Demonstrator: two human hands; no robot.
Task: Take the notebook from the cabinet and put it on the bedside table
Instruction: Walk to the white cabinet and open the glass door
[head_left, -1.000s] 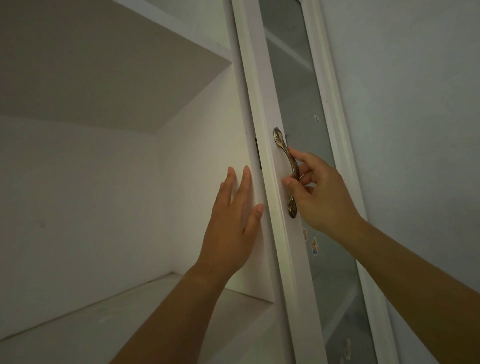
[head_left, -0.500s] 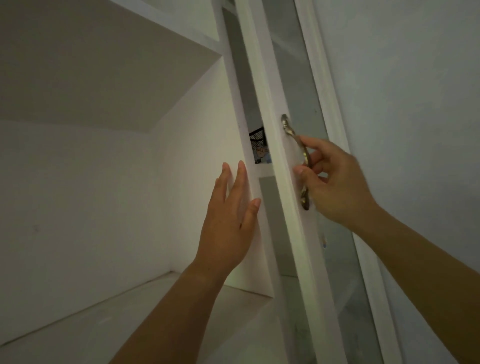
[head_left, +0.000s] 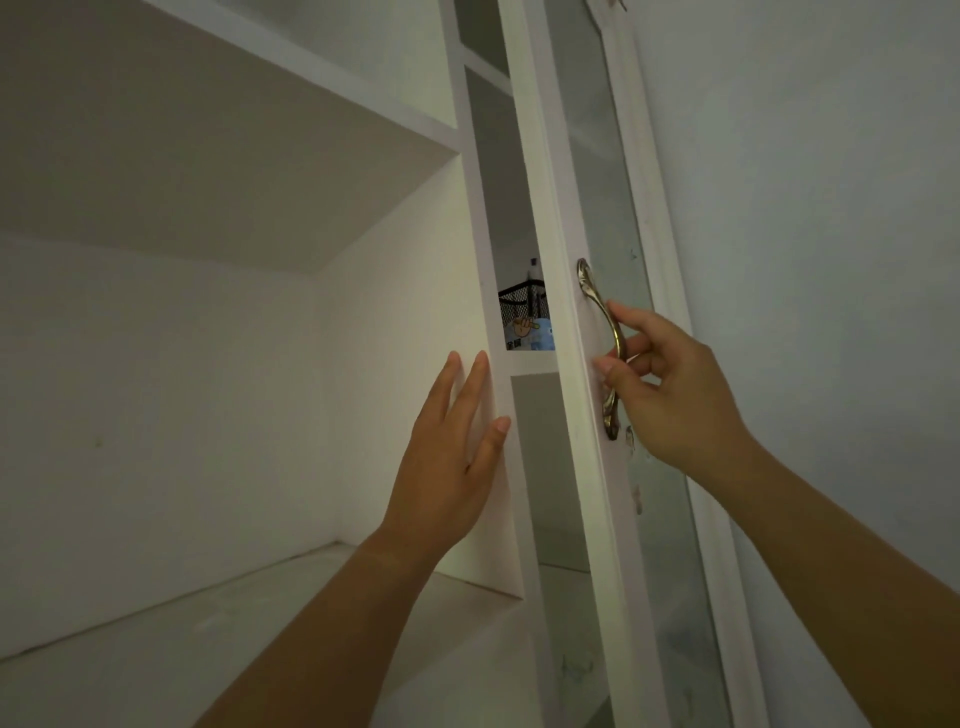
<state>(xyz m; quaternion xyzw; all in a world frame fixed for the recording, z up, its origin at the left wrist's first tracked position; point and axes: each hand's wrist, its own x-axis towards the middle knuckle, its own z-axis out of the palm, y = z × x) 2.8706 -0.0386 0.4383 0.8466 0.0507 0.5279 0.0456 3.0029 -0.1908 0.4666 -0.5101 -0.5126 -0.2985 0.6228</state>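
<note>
A white cabinet door (head_left: 571, 364) with a glass pane stands partly open. My right hand (head_left: 670, 384) grips its brass handle (head_left: 605, 343), fingers curled round the bar. My left hand (head_left: 452, 457) lies flat, fingers straight, against the white upright panel (head_left: 483, 291) left of the gap. Through the gap I see a black mesh basket (head_left: 522, 304) and a light blue printed item (head_left: 530, 335) on an inner shelf. No notebook can be made out for certain.
To the left is an open white compartment with a bare shelf (head_left: 208, 639) below and another shelf (head_left: 234, 156) above. A grey wall (head_left: 805, 208) is on the right of the door.
The door has swung further open as my right hand pulls the handle, widening the gap and revealing the basket. My left hand stays on the panel.
</note>
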